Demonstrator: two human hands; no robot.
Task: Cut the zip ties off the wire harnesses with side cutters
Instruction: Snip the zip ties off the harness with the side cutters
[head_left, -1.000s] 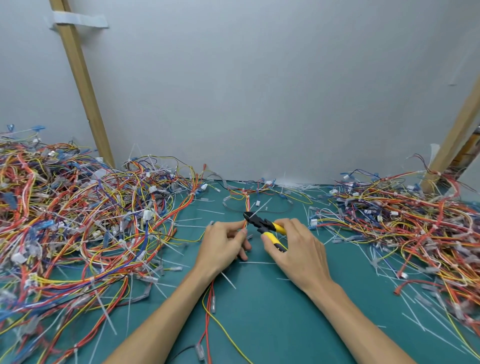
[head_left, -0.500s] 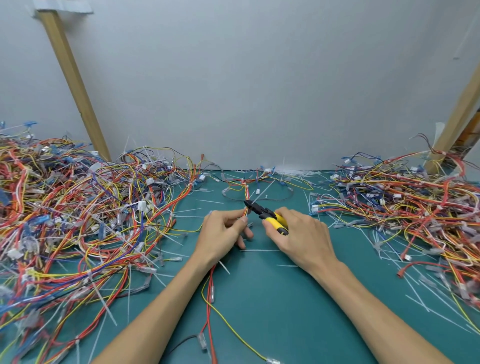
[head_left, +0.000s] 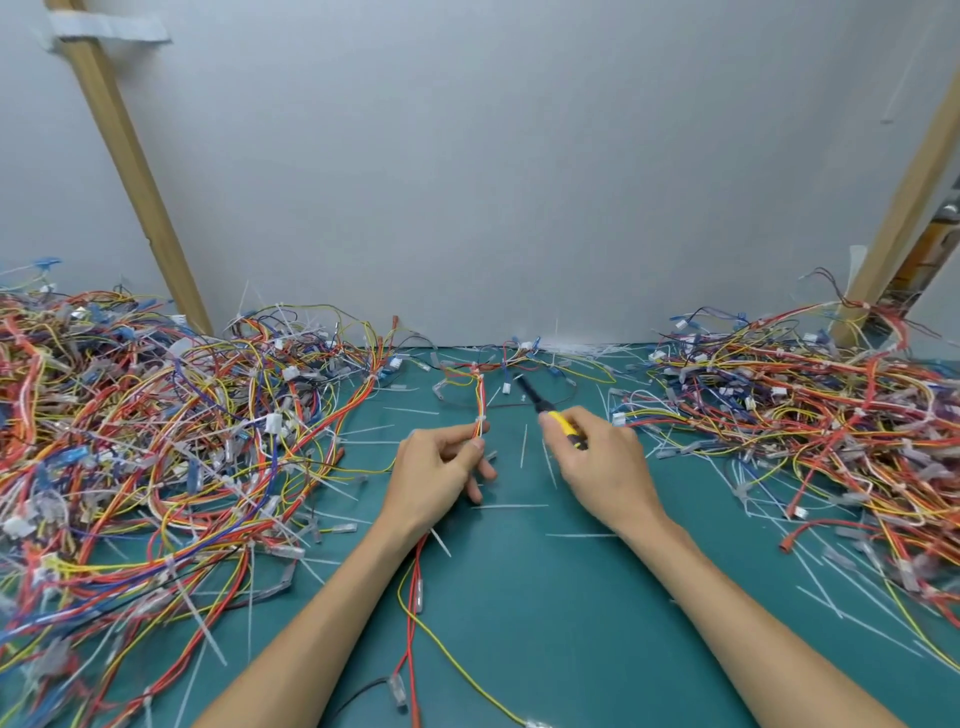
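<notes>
Wire harness (head_left: 480, 408) in left hand (head_left: 436, 473), side cutters (head_left: 546, 409) in right hand (head_left: 608, 467)

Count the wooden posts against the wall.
2. One wooden post stands left, taped near its top, behind the left wire heap; the other post stands right, behind the right wire heap. More may be out of frame.

No legible text, numbers or brand marks. Upper left: tape strip (head_left: 104, 28) on wooden post (head_left: 130, 171), no readable marking. Centre: side cutters (head_left: 563, 428), handle too blurred to read.
</notes>
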